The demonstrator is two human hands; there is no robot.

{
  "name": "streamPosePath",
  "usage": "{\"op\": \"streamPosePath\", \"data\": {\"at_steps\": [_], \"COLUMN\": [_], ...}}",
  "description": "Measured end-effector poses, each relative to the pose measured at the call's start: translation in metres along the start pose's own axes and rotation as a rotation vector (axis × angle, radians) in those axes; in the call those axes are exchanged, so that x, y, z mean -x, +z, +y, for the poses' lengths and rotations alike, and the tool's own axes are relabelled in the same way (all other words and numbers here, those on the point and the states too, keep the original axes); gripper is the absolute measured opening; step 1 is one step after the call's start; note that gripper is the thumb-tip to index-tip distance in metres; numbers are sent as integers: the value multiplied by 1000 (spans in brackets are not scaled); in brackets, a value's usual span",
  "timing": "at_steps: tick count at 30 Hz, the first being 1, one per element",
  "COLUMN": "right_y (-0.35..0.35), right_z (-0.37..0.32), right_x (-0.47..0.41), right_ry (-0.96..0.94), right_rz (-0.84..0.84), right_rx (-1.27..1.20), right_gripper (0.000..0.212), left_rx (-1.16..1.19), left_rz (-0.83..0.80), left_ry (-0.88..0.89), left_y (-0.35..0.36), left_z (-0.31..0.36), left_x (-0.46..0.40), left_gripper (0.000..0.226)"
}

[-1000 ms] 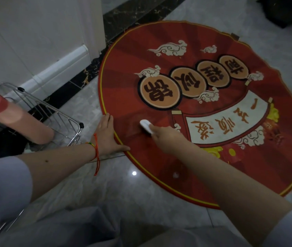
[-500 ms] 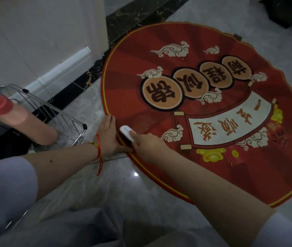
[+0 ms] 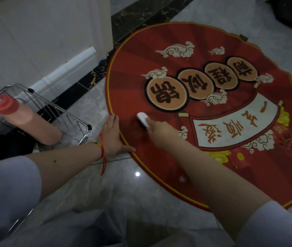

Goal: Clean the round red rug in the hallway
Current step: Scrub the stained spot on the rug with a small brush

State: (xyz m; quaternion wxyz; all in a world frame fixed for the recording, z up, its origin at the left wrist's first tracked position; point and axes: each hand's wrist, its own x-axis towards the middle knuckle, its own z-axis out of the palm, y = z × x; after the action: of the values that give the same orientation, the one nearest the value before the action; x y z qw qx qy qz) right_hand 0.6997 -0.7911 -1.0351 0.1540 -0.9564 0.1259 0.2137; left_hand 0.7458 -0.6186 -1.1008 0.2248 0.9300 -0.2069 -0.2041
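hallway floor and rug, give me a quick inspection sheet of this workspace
surface: pale glossy tile floor with a dark marble border strip.
job's things: round red rug lies flat on the floor; small white brush rests on its near left part.
clutter: wire basket left of the rug, holding a pink pump bottle on a tilt.
hands: left hand presses flat on the rug's edge; right hand holds the brush.
cables: nothing seen.
surroundings: white wall with baseboard at left; a dark object at top right, too dim to identify.
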Motion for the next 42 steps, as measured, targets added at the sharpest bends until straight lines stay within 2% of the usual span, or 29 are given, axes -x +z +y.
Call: {"op": "streamPosePath", "data": {"at_steps": [2,7,12,17,22,28,33,38,42], "right_y": [-1,24,0,29,2,32,10,35,2], "right_z": [2,-30,1,-33,-1,-32,-5,-35,11], "right_x": [-2,16,-1,14,-3,7,-2,6,-8], "right_ry": [66,-158,40,-162,63,-116,58,-110,70], "right_rz": [23,-42,49,-15,82,-6,101,22,64], "right_rx": [10,-25,-26,-44,-32,-34,-51,-81,-64], "right_gripper": [44,46,44,46,45,47,46,47,46], "left_rx": [-6,-2,-13,-10,-10,-7,1,-4,-8], "left_rz": [1,20,23,13,29,42,45,9,18], "left_ry": [1,6,16,12,-1,22,3,12,-1], "left_y": [-1,-1,0,-1,-2,0,1,0,2], "left_z": [-1,-5,-6,-7,-7,-7,-6,-7,-8], "left_x": [1,1,1,0,0,0,0,-2,-4], "left_gripper": [143,149,139,150,156,143,140,147,141]}}
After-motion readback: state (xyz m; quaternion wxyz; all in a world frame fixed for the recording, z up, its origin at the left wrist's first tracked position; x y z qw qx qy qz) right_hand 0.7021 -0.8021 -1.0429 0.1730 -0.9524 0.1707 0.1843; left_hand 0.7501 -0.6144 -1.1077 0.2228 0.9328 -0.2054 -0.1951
